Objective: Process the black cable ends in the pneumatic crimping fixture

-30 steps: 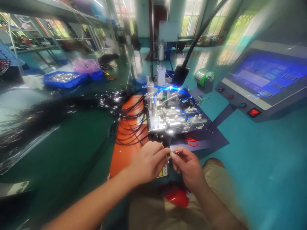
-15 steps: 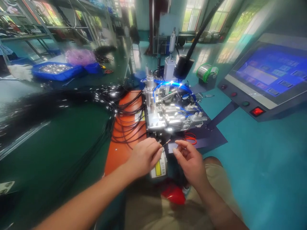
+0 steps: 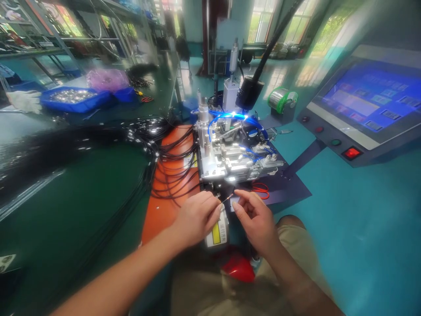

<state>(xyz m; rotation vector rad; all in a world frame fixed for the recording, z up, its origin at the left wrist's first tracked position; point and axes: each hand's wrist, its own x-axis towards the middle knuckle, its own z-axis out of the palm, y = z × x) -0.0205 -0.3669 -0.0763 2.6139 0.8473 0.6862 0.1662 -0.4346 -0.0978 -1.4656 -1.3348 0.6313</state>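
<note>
My left hand (image 3: 198, 216) pinches a thin cable end (image 3: 226, 199) between thumb and fingers. Its copper-coloured tip sticks out up and to the right. My right hand (image 3: 258, 219) is close beside that tip, with thumb and index finger spread to either side of it and nothing visibly held. Just beyond both hands stands a metal bench machine (image 3: 237, 153) with cylinders, clamps and blue air hoses. Black cables (image 3: 174, 175) lie in loops on the orange panel (image 3: 156, 219) to the left of the machine.
A control screen (image 3: 371, 96) with buttons rises at the right. Behind the machine are a solder wire spool (image 3: 282, 100) and a black flexible duct (image 3: 251, 90). Red-handled scissors (image 3: 261, 190) lie by the machine's front. A blue tray (image 3: 75, 105) of small metal parts sits at the back left.
My right hand has moved left, bringing its thumb and index finger up to the cable tip. My left hand keeps its pinch almost in place.
</note>
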